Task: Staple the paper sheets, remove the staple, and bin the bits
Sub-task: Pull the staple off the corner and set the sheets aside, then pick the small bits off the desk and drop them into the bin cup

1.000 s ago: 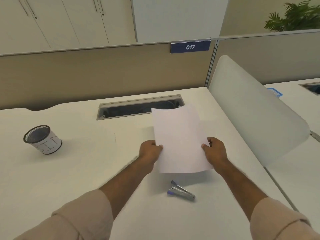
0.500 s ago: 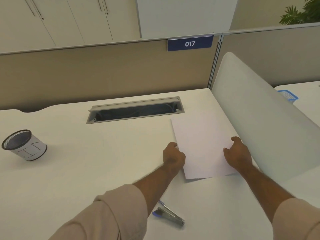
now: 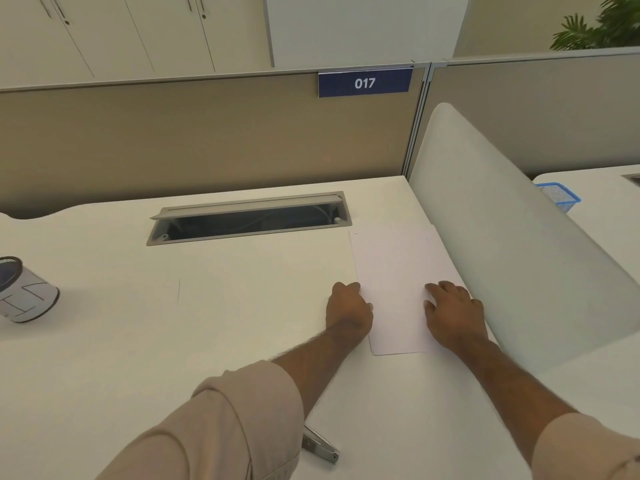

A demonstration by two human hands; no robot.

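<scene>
Head view: paper sheets (image 3: 398, 282) lie flat on the desk (image 3: 207, 323) beside the divider (image 3: 512, 244). The left hand (image 3: 348, 311), fingers curled, meets their left edge; the right hand (image 3: 453, 315) presses flat on top, probably squaring them. The stapler (image 3: 320, 445) lies near, untouched.

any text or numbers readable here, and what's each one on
"017": white digits on the blue sign fixed to the top of the desk partition.
The mesh pen cup at the left carries black line marks on its white band, not readable as letters.
The paper sheets show no print.
</scene>
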